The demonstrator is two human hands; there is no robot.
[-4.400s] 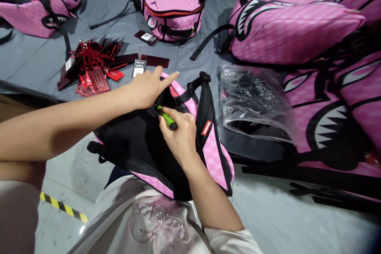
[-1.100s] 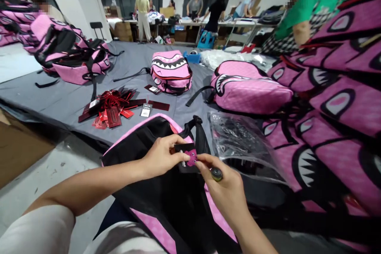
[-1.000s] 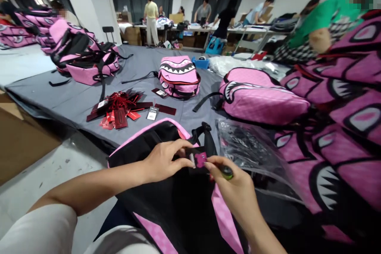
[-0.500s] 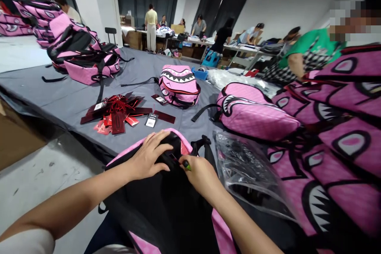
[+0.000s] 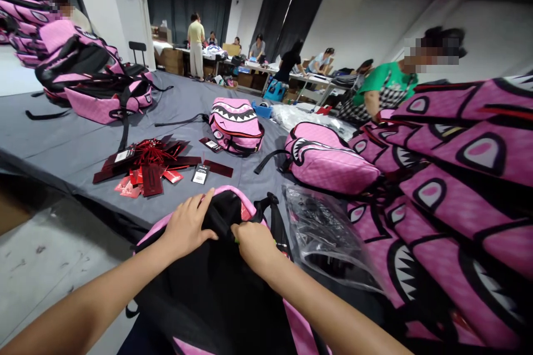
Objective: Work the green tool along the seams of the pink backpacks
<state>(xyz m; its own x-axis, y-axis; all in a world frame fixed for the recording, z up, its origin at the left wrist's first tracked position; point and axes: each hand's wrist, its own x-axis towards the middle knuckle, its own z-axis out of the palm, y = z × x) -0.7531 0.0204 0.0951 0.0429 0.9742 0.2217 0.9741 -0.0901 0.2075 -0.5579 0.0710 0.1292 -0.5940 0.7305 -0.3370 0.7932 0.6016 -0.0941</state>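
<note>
A black-lined backpack [image 5: 208, 288] with a pink rim lies before me at the table's edge. My left hand [image 5: 189, 224] grips its upper rim, fingers over the pink edge and thumb apart on the black fabric. Beside it, my right hand [image 5: 256, 241] is closed in a fist at the opening, around a small tool with a green handle [image 5: 237, 241]; most of the tool is hidden, so its kind does not show. A black strap with a buckle [image 5: 272, 199] sticks up right of the fist.
Red and dark hang tags [image 5: 152, 177] lie in a heap beyond the bag. A small pink backpack [image 5: 235, 122] and a larger one [image 5: 333, 158] stand behind. Clear plastic bags [image 5: 325, 233] lie to the right, beside stacked pink backpacks [image 5: 458, 194]. A co-worker in green [image 5: 383, 86] stands behind.
My right hand has turned, and its tool is now mostly covered. My left hand has drawn back along the rim, its fingers closer together. The view has shifted to the right.
</note>
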